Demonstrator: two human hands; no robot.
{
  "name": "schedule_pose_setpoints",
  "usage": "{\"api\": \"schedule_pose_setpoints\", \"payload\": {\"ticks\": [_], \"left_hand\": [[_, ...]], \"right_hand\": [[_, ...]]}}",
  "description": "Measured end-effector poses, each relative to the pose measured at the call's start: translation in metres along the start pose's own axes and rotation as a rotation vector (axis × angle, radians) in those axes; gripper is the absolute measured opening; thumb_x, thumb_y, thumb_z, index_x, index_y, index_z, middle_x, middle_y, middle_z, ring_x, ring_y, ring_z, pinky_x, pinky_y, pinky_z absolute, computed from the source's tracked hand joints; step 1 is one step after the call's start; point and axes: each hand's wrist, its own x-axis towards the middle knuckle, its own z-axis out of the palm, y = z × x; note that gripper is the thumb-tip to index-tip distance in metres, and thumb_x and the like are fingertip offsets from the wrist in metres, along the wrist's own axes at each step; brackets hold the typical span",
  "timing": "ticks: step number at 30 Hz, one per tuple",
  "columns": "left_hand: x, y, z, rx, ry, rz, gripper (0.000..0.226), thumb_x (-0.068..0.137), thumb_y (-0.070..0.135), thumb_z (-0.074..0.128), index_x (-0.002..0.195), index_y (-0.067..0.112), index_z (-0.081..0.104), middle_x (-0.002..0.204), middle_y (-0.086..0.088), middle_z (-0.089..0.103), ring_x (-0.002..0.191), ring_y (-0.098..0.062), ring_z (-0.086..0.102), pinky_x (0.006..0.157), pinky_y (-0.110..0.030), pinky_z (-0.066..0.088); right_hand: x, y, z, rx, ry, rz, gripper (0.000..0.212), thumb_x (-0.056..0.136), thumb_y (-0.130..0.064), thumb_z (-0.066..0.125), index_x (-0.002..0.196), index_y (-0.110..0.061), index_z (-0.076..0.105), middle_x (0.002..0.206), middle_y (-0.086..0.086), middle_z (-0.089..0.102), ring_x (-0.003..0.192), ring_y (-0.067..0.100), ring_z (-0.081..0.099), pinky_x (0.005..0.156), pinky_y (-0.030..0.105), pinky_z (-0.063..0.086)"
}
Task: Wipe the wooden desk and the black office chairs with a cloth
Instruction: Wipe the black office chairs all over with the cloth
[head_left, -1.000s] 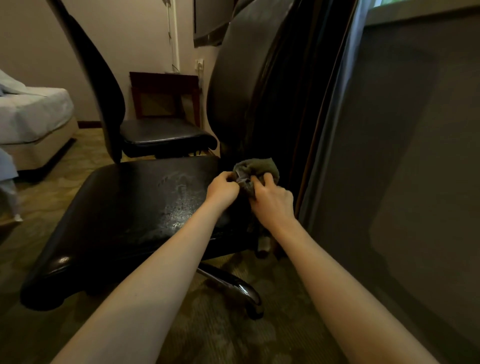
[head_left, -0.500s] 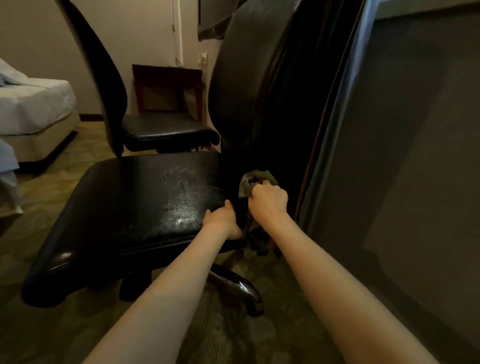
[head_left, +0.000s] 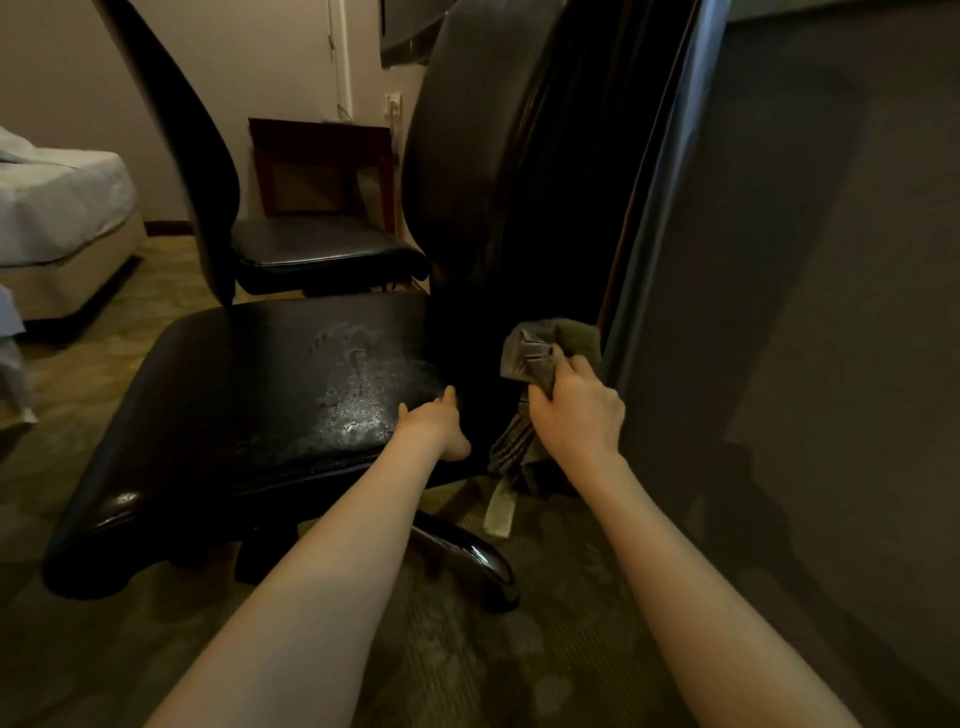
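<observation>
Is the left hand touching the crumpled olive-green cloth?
Apart. Head view shows a dark gap between the left hand, on the glossy black chair seat, and the crumpled olive-green cloth the right hand grips.

Olive-grey cloth (head_left: 550, 345), bunched, gripped in right hand (head_left: 579, 410) at the backrest base of the near black office chair (head_left: 249, 405); one tail hangs loose below. That chair's leather seat is glossy, with a dull speckled patch at the rear. Just behind stands the second black office chair (head_left: 317, 249), seat level, backrest upright.

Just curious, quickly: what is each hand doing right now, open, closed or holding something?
Left hand: open, resting on the chair seat.
Right hand: closed around the cloth.
</observation>
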Motion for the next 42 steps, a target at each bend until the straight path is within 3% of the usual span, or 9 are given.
{"api": "schedule_pose_setpoints", "payload": {"ticks": [5,9,14,19,23,28,33,36,42], "left_hand": [[0.003,-0.022,0.006,-0.473,0.12,0.142,0.083,0.087,0.0,0.044,0.151,0.023,-0.005,0.156,-0.01,0.018,0.127,-0.037,0.043,0.104,-0.044,0.04],[-0.002,-0.035,-0.004,-0.97,0.29,0.123,0.075,0.09,-0.015,0.035,0.151,0.019,0.009,0.154,-0.008,0.021,0.132,-0.023,0.041,0.052,-0.01,0.042],[0.005,-0.048,-0.014,-1.125,0.362,0.049,0.066,0.089,-0.017,0.04,0.145,0.016,0.03,0.145,-0.011,0.034,0.102,-0.022,0.055,0.066,-0.025,0.048],[0.007,-0.044,-0.006,-0.893,0.349,0.022,0.057,0.087,-0.011,0.047,0.137,0.015,0.042,0.138,-0.009,0.043,0.116,-0.028,0.054,0.091,-0.041,0.051],[0.002,-0.048,-0.004,-0.801,0.352,0.002,0.049,0.089,-0.006,0.048,0.131,0.017,0.047,0.126,-0.005,0.049,0.115,-0.025,0.052,0.091,-0.035,0.049],[-0.003,-0.064,0.001,-0.888,0.359,-0.055,0.035,0.086,-0.005,0.045,0.11,0.019,0.051,0.099,-0.003,0.059,0.097,-0.023,0.058,0.094,-0.042,0.05],[-0.011,-0.064,0.007,-0.825,0.349,-0.045,0.03,0.087,-0.004,0.042,0.102,0.019,0.054,0.087,0.002,0.057,0.085,-0.02,0.057,0.078,-0.03,0.051],[-0.016,-0.051,0.004,-0.717,0.315,0.034,0.031,0.087,-0.005,0.038,0.101,0.018,0.054,0.089,0.0,0.056,0.077,-0.015,0.052,0.061,-0.023,0.042],[-0.019,-0.046,0.014,-0.693,0.385,0.009,0.031,0.087,-0.006,0.039,0.096,0.016,0.058,0.1,-0.008,0.061,0.085,-0.021,0.055,0.071,-0.03,0.044]], "right_hand": [[0.019,-0.002,0.025,-0.251,-0.233,-0.148,0.056,0.098,-0.032,0.041,0.149,-0.019,0.022,0.138,0.008,0.04,0.111,0.033,0.054,0.081,0.038,0.045],[-0.006,0.017,0.047,-0.268,-0.395,-0.063,0.052,0.096,-0.032,0.043,0.144,-0.015,0.033,0.136,0.01,0.044,0.114,0.034,0.053,0.083,0.038,0.045],[-0.036,0.05,0.039,-0.183,-0.531,0.011,0.029,0.092,-0.029,0.048,0.115,-0.015,0.059,0.115,0.009,0.058,0.103,0.03,0.058,0.08,0.034,0.047],[-0.011,0.001,0.02,0.087,-0.234,-0.035,0.029,0.093,-0.027,0.048,0.116,-0.013,0.061,0.113,0.013,0.056,0.103,0.037,0.056,0.085,0.042,0.047],[0.007,-0.036,0.039,0.0,-0.128,-0.104,0.044,0.095,-0.029,0.046,0.138,-0.021,0.044,0.13,0.008,0.046,0.107,0.034,0.055,0.085,0.039,0.044],[-0.039,-0.004,0.08,-0.108,-0.197,-0.219,0.059,0.094,-0.03,0.05,0.148,-0.031,0.025,0.136,0.007,0.034,0.103,0.027,0.058,0.08,0.037,0.048],[-0.1,0.041,0.106,-0.264,-0.555,-0.247,0.054,0.097,-0.036,0.043,0.148,-0.032,0.024,0.141,0.004,0.031,0.106,0.024,0.057,0.08,0.033,0.047],[-0.091,0.032,0.1,-0.106,-0.289,-0.159,0.053,0.094,-0.031,0.052,0.144,-0.028,0.036,0.133,0.008,0.04,0.098,0.027,0.061,0.076,0.034,0.05],[-0.077,0.002,0.093,0.151,0.291,-0.277,0.042,0.071,-0.013,0.075,0.112,-0.011,0.068,0.088,0.011,0.058,0.052,0.019,0.057,0.042,0.022,0.041]]}}
